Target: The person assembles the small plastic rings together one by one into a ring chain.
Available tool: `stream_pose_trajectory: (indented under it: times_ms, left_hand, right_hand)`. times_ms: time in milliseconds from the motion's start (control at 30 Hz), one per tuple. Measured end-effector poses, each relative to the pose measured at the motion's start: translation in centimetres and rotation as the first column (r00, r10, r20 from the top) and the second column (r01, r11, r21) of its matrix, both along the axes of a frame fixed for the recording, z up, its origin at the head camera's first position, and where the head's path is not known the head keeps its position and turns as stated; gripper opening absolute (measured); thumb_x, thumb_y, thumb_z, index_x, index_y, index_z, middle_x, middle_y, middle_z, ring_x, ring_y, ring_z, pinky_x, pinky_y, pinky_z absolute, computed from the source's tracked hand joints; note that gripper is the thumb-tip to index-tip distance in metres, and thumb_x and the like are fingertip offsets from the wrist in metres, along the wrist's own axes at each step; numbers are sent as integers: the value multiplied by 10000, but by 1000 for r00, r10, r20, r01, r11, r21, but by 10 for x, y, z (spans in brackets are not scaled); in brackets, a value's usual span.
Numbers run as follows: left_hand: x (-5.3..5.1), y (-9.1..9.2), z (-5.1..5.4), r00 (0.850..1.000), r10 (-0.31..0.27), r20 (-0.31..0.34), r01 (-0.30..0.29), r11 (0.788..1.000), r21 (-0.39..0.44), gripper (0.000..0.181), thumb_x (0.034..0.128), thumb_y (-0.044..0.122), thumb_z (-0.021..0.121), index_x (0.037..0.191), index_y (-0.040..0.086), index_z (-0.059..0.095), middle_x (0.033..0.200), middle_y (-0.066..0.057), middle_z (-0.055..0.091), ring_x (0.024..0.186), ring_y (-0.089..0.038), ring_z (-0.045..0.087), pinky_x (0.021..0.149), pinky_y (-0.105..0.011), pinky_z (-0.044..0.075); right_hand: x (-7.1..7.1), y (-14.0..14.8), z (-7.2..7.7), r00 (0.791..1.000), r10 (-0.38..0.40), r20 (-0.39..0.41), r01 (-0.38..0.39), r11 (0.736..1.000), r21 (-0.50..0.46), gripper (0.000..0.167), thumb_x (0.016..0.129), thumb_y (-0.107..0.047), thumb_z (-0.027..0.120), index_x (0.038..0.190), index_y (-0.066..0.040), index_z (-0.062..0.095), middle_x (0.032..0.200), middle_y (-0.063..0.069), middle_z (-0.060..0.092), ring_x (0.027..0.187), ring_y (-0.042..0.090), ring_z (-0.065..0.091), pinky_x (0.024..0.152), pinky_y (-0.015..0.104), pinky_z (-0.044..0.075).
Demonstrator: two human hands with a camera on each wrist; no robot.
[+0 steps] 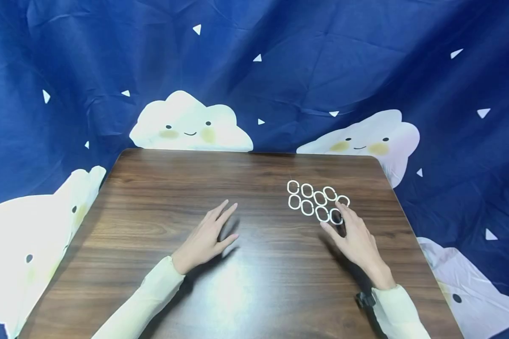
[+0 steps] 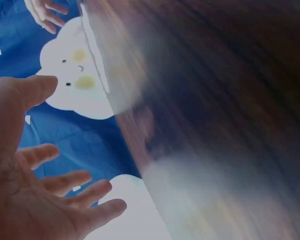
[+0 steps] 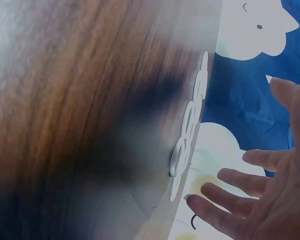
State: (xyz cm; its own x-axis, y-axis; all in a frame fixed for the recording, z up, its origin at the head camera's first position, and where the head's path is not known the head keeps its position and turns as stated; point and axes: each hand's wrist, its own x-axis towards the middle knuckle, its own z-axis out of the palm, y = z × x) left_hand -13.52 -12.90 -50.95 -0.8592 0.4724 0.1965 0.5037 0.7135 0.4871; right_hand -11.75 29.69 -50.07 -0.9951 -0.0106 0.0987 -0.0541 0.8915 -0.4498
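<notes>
Right hand (image 1: 358, 242): fingers extended, thumb spread wide, nothing held; fingertips over the near right edge of a group of white, oval, apparently plastic rings (image 1: 321, 205), contact uncertain. Left hand (image 1: 201, 242): likewise spread, nothing held, well apart from the rings. Step, judged: reaching to the rings; taking one would call for pinching. Rings lie flat on the brown wood-grain desk (image 1: 195, 179), right of centre. No container seen.

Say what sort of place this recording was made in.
Probably an indoor recording corner, though the wider room is out of view: a wood-grain table stands before a hung blue cloth printed with smiling clouds, and white rings lie on it.
</notes>
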Motion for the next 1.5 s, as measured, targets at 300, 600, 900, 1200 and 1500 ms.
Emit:
stream_pose_trajectory:
  times_ms: [300, 600, 900, 1200, 1500]
  left_hand:
    - [-17, 27, -1, 995, -15, 98, 2, 992, 130, 743, 1015, 378, 678, 1632, 159, 327, 1611, -154, 455, 1484, -351, 459, 1237, -589, 369]
    - [-42, 53, -12, 968, -21, 251, -65, 942, 328, 599, 1017, 301, 682, 1512, 29, 482, 1442, -215, 623, 1193, -383, 689, 1034, -497, 575]
    - [-65, 80, -19, 948, -27, 317, -81, 942, 324, 538, 1023, 272, 660, 1463, -4, 521, 1326, -217, 685, 1095, -314, 714, 962, -419, 611]
    - [-79, 101, -21, 943, -50, 329, -59, 948, 314, 536, 1022, 282, 656, 1462, 5, 527, 1324, -190, 698, 1071, -294, 713, 953, -407, 605]
    - [-92, 120, -22, 950, -53, 307, -46, 951, 305, 500, 981, 215, 719, 1402, -19, 585, 1268, -161, 745, 1012, -271, 732, 929, -369, 605]
  right_hand:
    - [-10, 11, -5, 999, -23, -47, 22, 1000, -13, 688, 980, -536, 663, 1527, -149, 507, 1491, 224, 583, 1288, 525, 587, 907, 734, 504]
    - [-22, 16, -13, 996, -12, -93, 9, 999, -38, 588, 953, -379, 747, 1442, -93, 588, 1371, 212, 663, 1241, 479, 631, 917, 673, 525]
    - [-26, 23, -15, 997, -44, -66, 41, 998, -53, 571, 946, -349, 764, 1432, -100, 598, 1330, 198, 687, 1180, 443, 672, 866, 670, 540]
    - [-30, 26, -17, 997, -69, -35, 66, 996, -56, 552, 938, -334, 777, 1412, -103, 614, 1250, 177, 733, 1112, 397, 711, 843, 649, 552]
    - [-35, 27, -18, 998, -65, -14, 64, 995, -76, 517, 920, -269, 797, 1371, -74, 636, 1202, 170, 743, 1076, 368, 713, 854, 588, 549]
